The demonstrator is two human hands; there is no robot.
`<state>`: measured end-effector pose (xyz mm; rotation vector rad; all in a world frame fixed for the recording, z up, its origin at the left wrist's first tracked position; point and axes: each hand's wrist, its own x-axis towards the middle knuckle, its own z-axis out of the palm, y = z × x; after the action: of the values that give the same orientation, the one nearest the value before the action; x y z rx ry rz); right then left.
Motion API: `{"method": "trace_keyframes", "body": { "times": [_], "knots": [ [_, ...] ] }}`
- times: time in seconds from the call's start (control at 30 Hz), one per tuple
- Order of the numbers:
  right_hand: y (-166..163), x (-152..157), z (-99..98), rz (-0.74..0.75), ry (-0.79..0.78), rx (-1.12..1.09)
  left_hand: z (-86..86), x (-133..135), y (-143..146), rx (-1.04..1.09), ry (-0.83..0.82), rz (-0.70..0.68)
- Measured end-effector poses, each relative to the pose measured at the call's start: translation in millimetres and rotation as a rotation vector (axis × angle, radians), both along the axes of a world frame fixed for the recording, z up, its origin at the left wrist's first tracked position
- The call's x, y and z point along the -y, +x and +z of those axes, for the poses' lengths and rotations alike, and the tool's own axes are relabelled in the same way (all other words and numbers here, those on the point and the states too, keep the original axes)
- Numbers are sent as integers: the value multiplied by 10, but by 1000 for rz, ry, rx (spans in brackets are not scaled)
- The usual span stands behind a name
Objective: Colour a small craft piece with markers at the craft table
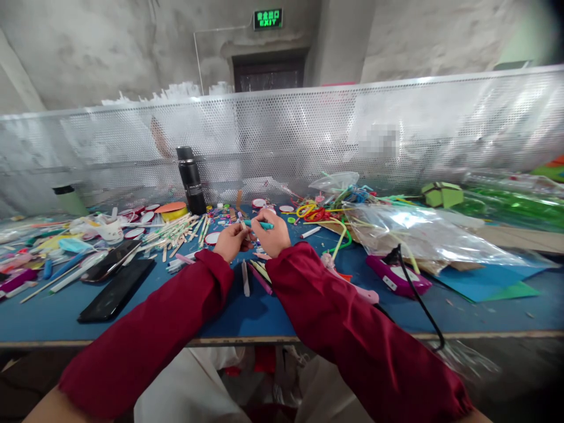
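Both my hands meet over the middle of the blue table (pixel 264 311), arms in dark red sleeves. My right hand (pixel 272 234) is closed around a teal pen-like stick (pixel 259 224) that points left. My left hand (pixel 232 239) is closed in a pinch at the stick's left tip; what it pinches is too small to name. Below my hands lie a white stick (pixel 245 277) and a pink stick (pixel 261 279) on the table.
A black bottle (pixel 191 180) stands behind my hands. Two black phones (pixel 115 289) lie at left among wooden sticks (pixel 185 232) and round discs. Clear plastic bags (pixel 418 232), coloured straws, a purple tool (pixel 399 275) with a black cable and green paper lie right. Perforated metal screen behind.
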<state>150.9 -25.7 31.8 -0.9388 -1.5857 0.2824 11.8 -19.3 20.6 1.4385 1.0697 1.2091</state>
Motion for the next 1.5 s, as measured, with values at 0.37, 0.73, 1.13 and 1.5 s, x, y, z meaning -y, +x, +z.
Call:
{"method": "trace_keyframes", "body": {
  "times": [0.37, 0.73, 1.13, 1.5],
  "knots": [
    [-11, 11, -6, -19, -10, -3, -21, -10, 3, 24, 12, -2],
    [-8, 16, 2, -11, -15, 2, -17, -19, 0, 12, 7, -1],
    [-1, -10, -15, -61, -14, 18, 29, 40, 20, 52, -19, -11],
    [-22, 28, -14, 27, 31, -31, 37, 40, 31, 64, -18, -11]
  ]
}}
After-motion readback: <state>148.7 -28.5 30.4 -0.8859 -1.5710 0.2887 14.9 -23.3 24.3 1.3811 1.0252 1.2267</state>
